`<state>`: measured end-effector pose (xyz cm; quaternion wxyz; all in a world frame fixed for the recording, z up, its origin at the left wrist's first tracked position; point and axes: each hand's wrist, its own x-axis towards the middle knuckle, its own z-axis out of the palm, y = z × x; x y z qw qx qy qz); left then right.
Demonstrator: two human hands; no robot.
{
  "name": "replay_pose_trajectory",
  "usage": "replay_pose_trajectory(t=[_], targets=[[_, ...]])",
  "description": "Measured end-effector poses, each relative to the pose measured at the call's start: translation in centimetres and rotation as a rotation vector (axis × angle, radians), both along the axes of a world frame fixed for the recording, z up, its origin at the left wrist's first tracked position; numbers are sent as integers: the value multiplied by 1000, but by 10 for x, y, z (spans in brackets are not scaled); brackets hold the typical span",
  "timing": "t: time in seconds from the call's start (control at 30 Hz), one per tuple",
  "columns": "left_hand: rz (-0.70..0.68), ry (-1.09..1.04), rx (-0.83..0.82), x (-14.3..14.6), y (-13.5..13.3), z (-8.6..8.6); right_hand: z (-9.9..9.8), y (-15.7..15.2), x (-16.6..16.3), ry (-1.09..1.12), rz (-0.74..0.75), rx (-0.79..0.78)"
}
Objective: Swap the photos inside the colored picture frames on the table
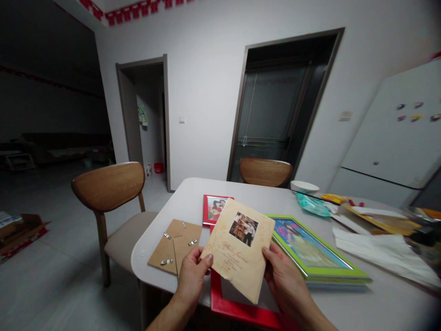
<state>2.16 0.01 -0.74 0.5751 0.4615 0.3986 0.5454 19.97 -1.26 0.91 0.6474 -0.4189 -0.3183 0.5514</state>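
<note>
Between my two hands is a cream printed card [237, 257] with a small photo of people and red script on it. My left hand [193, 276] pinches its left edge, thumb on top. On the opposite edge my right hand [284, 276] grips it the same way. Below the card lies a red frame [237, 305], partly hidden by it. A smaller red picture frame [208, 211] lies behind the card. To the left rest brown backing boards [168, 246] with metal clips. By my right hand is a lime-green picture frame [337, 276] with a colourful picture.
The white table [196, 186] has rounded corners. On its right side are a white bowl [304, 186], a teal packet [313, 205] and white paper sheets [382, 253]. Wooden chairs stand at the left [110, 186] and far side [265, 172].
</note>
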Motion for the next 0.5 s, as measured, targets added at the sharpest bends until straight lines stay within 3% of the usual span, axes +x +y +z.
replay_pose_trajectory(t=[0.37,0.5], targets=[[1,23,8,2,-2,1,-4,3,4,-128,9,6],[60,51,123,2,-2,-3,1,5,14,-168,15,-7]])
